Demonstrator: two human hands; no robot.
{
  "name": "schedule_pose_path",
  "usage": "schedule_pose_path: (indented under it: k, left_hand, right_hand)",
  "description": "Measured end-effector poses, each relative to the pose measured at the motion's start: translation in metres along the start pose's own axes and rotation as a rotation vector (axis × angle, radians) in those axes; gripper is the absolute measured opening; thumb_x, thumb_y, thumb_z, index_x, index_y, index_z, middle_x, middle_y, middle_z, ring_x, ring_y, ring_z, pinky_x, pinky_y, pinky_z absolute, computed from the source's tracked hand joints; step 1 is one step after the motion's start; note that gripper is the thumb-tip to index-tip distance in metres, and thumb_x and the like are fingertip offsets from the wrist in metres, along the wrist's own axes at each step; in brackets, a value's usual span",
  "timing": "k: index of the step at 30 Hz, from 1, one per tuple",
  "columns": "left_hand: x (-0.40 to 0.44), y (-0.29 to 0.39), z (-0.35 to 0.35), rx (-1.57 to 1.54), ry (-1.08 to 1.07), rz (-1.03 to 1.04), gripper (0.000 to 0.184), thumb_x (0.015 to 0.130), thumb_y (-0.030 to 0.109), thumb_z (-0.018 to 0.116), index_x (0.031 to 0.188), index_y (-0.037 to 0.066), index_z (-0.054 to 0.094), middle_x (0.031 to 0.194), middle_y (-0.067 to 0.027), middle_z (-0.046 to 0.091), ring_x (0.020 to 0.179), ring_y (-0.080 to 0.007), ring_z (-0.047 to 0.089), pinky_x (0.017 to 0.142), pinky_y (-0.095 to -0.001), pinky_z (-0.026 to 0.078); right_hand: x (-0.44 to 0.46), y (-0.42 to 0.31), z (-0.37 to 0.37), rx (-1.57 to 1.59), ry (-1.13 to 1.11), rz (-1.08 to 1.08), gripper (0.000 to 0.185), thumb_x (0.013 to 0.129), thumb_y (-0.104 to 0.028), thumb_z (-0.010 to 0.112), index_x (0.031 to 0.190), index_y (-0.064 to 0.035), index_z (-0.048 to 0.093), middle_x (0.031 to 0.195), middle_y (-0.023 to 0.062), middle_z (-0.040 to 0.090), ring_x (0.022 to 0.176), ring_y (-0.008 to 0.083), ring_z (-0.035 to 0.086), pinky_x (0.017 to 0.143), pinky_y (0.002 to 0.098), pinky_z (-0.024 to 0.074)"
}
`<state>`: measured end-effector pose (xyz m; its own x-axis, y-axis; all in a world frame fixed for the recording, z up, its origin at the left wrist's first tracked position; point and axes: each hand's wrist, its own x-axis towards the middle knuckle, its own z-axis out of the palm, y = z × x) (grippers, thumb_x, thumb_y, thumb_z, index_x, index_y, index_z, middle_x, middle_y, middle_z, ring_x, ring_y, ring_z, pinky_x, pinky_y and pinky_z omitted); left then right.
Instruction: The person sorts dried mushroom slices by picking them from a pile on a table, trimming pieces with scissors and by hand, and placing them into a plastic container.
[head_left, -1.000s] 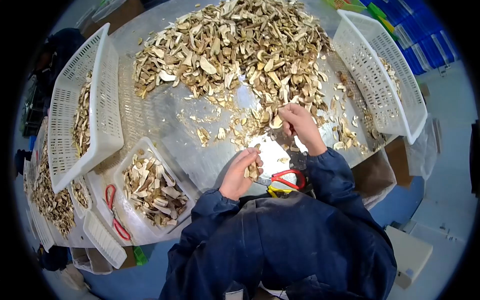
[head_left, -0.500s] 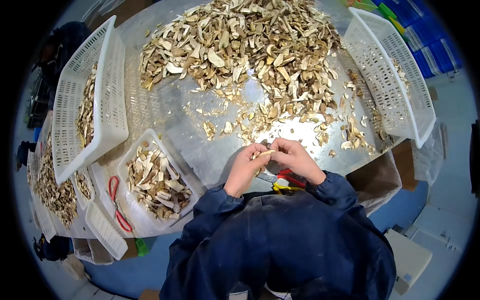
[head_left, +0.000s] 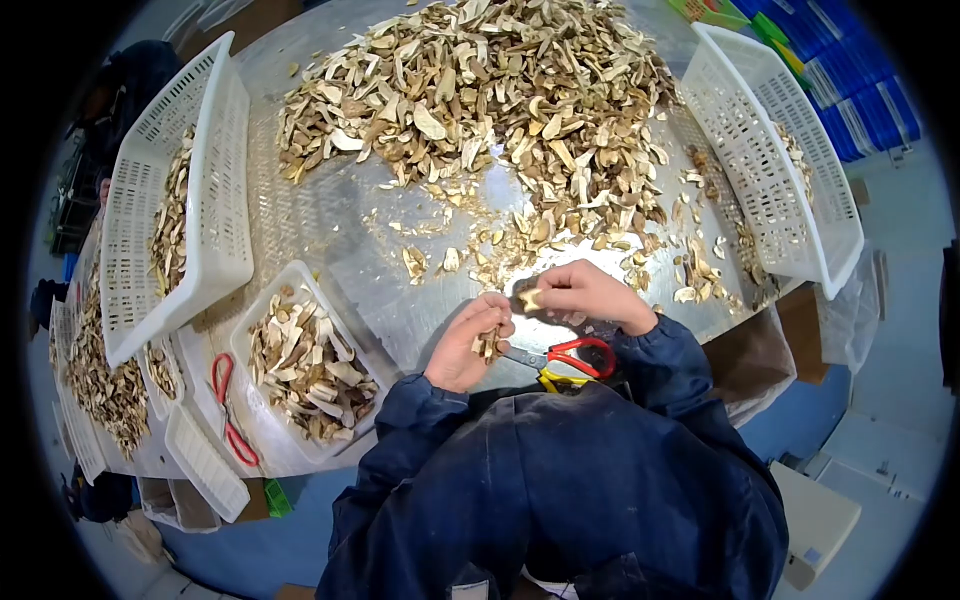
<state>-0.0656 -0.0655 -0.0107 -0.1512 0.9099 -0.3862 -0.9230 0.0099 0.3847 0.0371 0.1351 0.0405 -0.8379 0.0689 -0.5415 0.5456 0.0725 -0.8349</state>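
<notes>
My left hand [head_left: 466, 345] is curled around a few mushroom slices [head_left: 488, 343], whose ends poke out by the fingers. To its right, my right hand [head_left: 592, 298] pinches a pale mushroom slice [head_left: 530, 299] between thumb and fingertips. The hands are slightly apart above the metal table's near edge. Just below them lie scissors with red handles [head_left: 592, 345] and a yellow-handled tool [head_left: 562, 381], partly hidden by my body. A large heap of sliced mushrooms [head_left: 480, 90] covers the far part of the table [head_left: 350, 215].
A white tub [head_left: 372, 352] of mushroom slices stands at left, beside red-handled scissors [head_left: 228, 410]. Tall white perforated baskets stand at left [head_left: 222, 190] and right [head_left: 760, 170], with slices inside. Crumbs and loose slices [head_left: 700, 270] are scattered around. An open lined box [head_left: 755, 365] sits below the right edge.
My hands were together on one slice and have moved apart. The right hand has lifted a little with a slice; the left has shifted left and down, uncovering more of the red-handled scissors.
</notes>
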Motion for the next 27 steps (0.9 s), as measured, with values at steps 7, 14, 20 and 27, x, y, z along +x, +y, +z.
schedule_pose_path:
  k: [7, 14, 20, 27]
  left_hand:
    - [0.006, -0.009, -0.020, -0.501, -0.201, -0.012, 0.011, 0.093, 0.019, 0.052, 0.094, 0.008, 0.052, 0.086, -0.0011, 0.049, 0.081, -0.0132, 0.049, 0.067, -0.0238, 0.045]
    - [0.010, -0.014, -0.010, -0.681, 0.004, 0.022, 0.014, 0.094, 0.018, 0.047, 0.099, 0.009, 0.056, 0.130, -0.0102, 0.052, 0.124, -0.0298, 0.046, 0.104, -0.0491, 0.038]
    - [0.009, -0.019, -0.017, -0.794, -0.044, -0.049, 0.017, 0.093, 0.019, 0.048, 0.103, 0.008, 0.056, 0.128, -0.0096, 0.054, 0.118, -0.0302, 0.050, 0.100, -0.0490, 0.042]
    - [-0.002, -0.010, -0.001, -0.614, -0.189, 0.028, 0.025, 0.092, 0.021, 0.049, 0.111, 0.007, 0.059, 0.132, -0.0108, 0.049, 0.121, -0.0301, 0.047, 0.102, -0.0483, 0.040]
  right_hand:
    - [0.050, 0.021, -0.014, -1.017, 0.643, -0.195, 0.029, 0.080, -0.014, 0.056, 0.109, -0.0149, 0.062, 0.086, 0.0143, 0.065, 0.079, 0.0325, 0.062, 0.062, 0.0425, 0.0483]
    - [0.006, -0.010, 0.016, -0.331, 0.387, -0.391, 0.025, 0.080, -0.020, 0.063, 0.099, -0.0053, 0.065, 0.056, 0.0086, 0.055, 0.049, 0.0181, 0.052, 0.050, 0.0310, 0.0407]
    - [0.037, 0.012, -0.061, -0.610, 0.984, -0.086, 0.030, 0.082, -0.030, 0.057, 0.101, -0.0074, 0.065, 0.073, 0.0183, 0.064, 0.070, 0.0346, 0.063, 0.062, 0.0430, 0.0486]
    - [0.031, 0.015, -0.059, -0.505, 0.562, -0.260, 0.030, 0.079, -0.026, 0.064, 0.104, -0.0094, 0.067, 0.074, 0.0137, 0.066, 0.065, 0.0248, 0.063, 0.064, 0.0345, 0.0483]
